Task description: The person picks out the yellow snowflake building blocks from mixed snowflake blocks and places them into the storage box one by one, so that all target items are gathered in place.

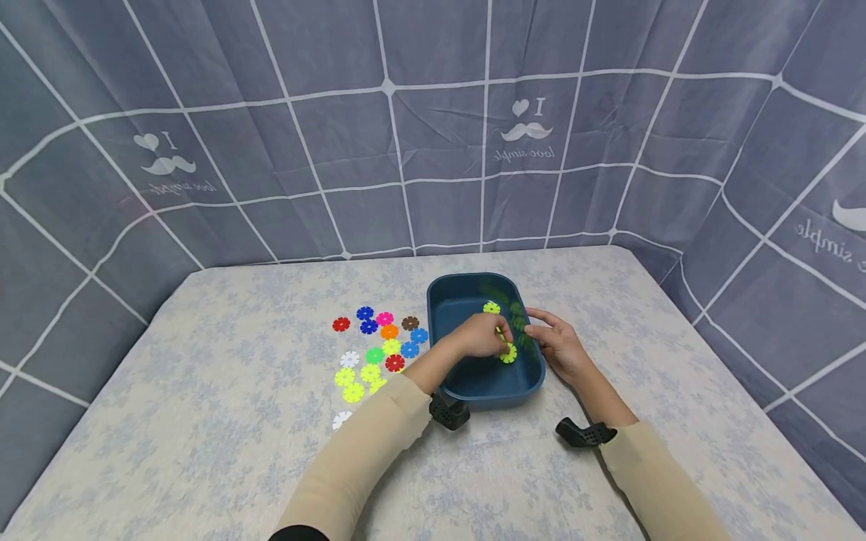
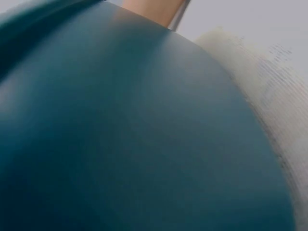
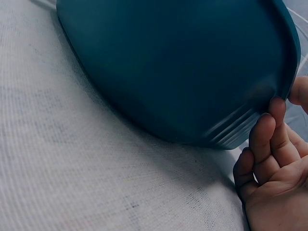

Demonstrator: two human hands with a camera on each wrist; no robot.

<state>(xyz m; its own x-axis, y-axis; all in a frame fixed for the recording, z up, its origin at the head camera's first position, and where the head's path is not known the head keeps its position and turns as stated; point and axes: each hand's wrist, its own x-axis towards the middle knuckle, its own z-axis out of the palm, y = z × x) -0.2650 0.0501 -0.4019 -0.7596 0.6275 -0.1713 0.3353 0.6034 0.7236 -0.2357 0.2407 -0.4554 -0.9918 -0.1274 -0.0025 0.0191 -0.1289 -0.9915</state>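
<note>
A dark blue plastic bin (image 1: 467,387) stands on the table. My left hand (image 1: 482,335) reaches over its near left side, fingers curled downward, and pinches a yellow-green notched plastic disc at the fingertips, partly hidden by them. Below the fingertips shows another yellow-green disc (image 1: 509,354), and a further yellow-green disc (image 1: 492,307) sits toward the back of the bin. At the right rim, my right hand (image 1: 563,349) grips the bin's edge; in the right wrist view its curled fingers (image 3: 262,137) touch the outer wall. The bin wall (image 2: 144,130) fills most of the left wrist view.
Left of the bin lie several loose notched discs, among them a red disc (image 1: 341,324), an orange disc (image 1: 389,332), a brown disc (image 1: 410,323) and a white disc (image 1: 349,359). A grey-blue curtain (image 1: 440,135) hangs behind the pale patterned table (image 1: 237,391).
</note>
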